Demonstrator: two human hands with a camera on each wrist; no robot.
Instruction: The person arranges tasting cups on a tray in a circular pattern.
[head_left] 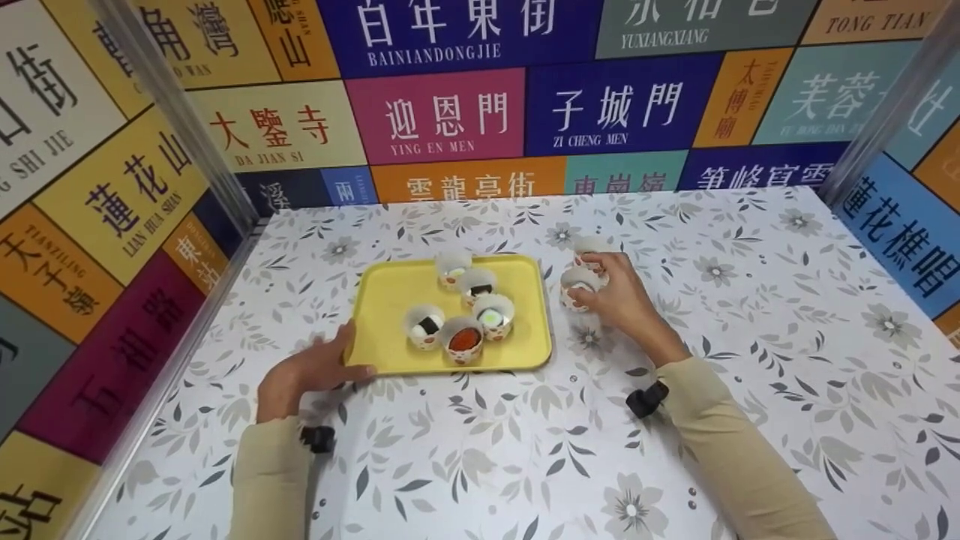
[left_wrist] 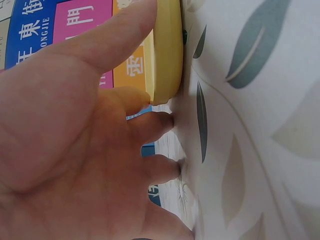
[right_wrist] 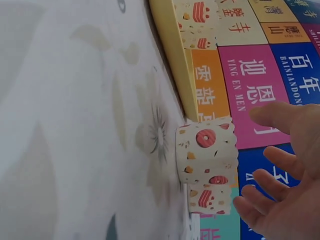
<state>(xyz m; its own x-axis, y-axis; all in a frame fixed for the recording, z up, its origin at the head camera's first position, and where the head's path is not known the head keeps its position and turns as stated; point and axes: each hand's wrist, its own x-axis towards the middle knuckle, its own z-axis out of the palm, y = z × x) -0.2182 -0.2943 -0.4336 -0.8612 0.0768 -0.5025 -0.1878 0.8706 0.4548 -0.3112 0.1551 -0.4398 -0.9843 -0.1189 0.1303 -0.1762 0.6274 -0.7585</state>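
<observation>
My left hand point(head_left: 313, 366) holds the near left corner of the yellow tray point(head_left: 381, 315), thumb along the front edge, forefinger at the corner. In the left wrist view, the other fingertips of the left hand point(left_wrist: 100, 145) touch the table. My right hand point(head_left: 622, 296) hovers over two patterned paper cups, the nearer cup point(head_left: 574, 298) and the one behind point(head_left: 587, 246). In the right wrist view, the right hand's point(right_wrist: 295, 185) fingers are spread and apart from the front cup point(right_wrist: 205, 155) and rear cup point(right_wrist: 210, 200). What these two contain is hidden.
On the tray stand several paper cups with small sushi-like pieces: a red-filled cup point(head_left: 463, 346), two black-and-white ones, a green-centred one point(head_left: 493, 319) and a pale one point(head_left: 453, 271). A floral cloth point(head_left: 480, 450) covers the table. Panels with street names point(head_left: 450, 120) enclose it.
</observation>
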